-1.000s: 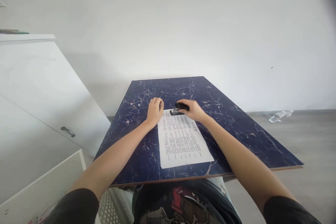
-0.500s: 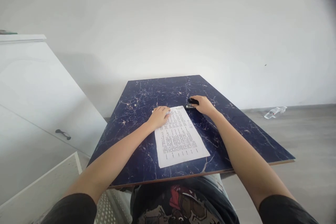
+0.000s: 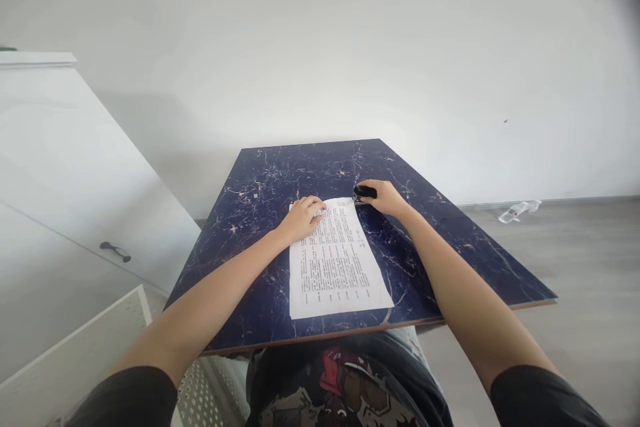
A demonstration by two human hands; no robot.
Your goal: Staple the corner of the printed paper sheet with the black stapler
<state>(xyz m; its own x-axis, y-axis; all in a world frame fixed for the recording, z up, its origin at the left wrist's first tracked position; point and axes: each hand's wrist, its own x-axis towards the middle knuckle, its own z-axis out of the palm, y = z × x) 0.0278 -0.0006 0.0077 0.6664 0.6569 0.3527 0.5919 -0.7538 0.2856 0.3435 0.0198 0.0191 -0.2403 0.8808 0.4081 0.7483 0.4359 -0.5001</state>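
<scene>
Printed sheets of paper [image 3: 335,267] lie on the dark blue marbled table [image 3: 240,280]. Across their upper left part rests my left hand [image 3: 303,219], flat with its fingers stretched out. My right hand [image 3: 383,197] is wrapped round a black stapler [image 3: 365,192] at the upper right corner of the paper. The stapler's front end meets that corner; whether the paper's edge sits between its jaws I cannot tell.
A white cabinet [image 3: 65,173] with a dark handle [image 3: 115,251] stands to the left. Below it is a white perforated panel [image 3: 100,353]. A clear plastic item [image 3: 519,211] lies on the floor by the wall at right.
The stapler's front has come to the paper's upper right corner, where there was a small gap before. The paper has turned slightly under my left hand, its lower end shifting left.
</scene>
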